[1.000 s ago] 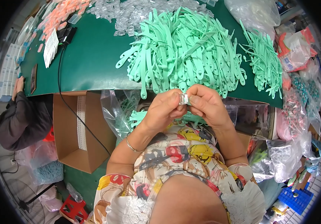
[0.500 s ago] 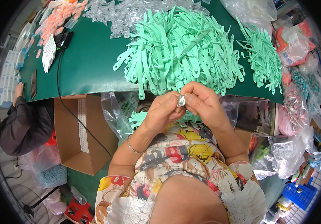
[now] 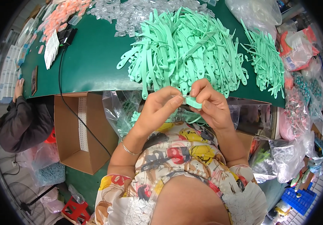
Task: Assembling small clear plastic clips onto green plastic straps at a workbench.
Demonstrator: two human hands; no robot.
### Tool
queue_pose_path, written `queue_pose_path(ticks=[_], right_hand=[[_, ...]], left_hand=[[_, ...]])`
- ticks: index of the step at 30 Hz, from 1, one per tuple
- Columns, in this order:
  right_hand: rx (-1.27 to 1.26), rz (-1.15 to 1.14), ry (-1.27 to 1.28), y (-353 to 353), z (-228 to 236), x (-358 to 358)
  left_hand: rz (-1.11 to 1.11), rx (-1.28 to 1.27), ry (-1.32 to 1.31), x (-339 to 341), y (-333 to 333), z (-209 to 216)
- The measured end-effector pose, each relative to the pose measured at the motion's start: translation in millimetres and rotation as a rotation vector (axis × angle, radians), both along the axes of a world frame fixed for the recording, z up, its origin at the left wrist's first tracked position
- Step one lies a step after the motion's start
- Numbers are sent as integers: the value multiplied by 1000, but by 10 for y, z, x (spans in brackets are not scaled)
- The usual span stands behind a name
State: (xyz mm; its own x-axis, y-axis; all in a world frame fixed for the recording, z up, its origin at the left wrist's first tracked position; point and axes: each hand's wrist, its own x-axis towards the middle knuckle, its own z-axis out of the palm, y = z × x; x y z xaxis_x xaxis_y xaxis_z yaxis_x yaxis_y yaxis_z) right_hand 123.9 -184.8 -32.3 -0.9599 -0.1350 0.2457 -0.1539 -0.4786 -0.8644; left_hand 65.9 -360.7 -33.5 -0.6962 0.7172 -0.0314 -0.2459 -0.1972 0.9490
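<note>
In front of my chest, at the table's near edge, both hands meet. My left hand [image 3: 159,108] pinches a small clear plastic piece [image 3: 184,99] between thumb and forefinger; it is partly covered by the fingertips. A mint-green strap [image 3: 194,102] is gripped by my right hand [image 3: 215,108], its broad end touching the clear piece. Whether the strap passes through the piece, I cannot tell. Just beyond the fingers lies a large heap of the same green straps [image 3: 184,52]. More green straps hang below the hands, near my lap.
Clear plastic pieces [image 3: 122,17] pile up behind the heap, and orange pieces [image 3: 65,15] lie far left. A smaller strap pile [image 3: 266,60] sits right. A black cable [image 3: 61,75] crosses the table beside an open cardboard box [image 3: 69,150]. Another person [image 3: 26,123] works at left.
The clear piece was held up between both hands; now the green strap end shows against it in my right fingers. My hands have spread slightly apart.
</note>
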Motion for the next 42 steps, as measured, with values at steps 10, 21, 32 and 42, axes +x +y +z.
queue_pose_path(ticks=[10, 21, 32, 42], right_hand=[[602, -254, 134, -48, -37, -41], [580, -257, 184, -61, 62, -73], [776, -188, -45, -24, 165, 55], [80, -27, -88, -140, 46, 153]], left_hand=[[-56, 123, -155, -22, -17, 117], [-81, 251, -249, -24, -16, 67], [144, 74, 109, 66, 46, -6], [-303, 96, -172, 20, -23, 133]])
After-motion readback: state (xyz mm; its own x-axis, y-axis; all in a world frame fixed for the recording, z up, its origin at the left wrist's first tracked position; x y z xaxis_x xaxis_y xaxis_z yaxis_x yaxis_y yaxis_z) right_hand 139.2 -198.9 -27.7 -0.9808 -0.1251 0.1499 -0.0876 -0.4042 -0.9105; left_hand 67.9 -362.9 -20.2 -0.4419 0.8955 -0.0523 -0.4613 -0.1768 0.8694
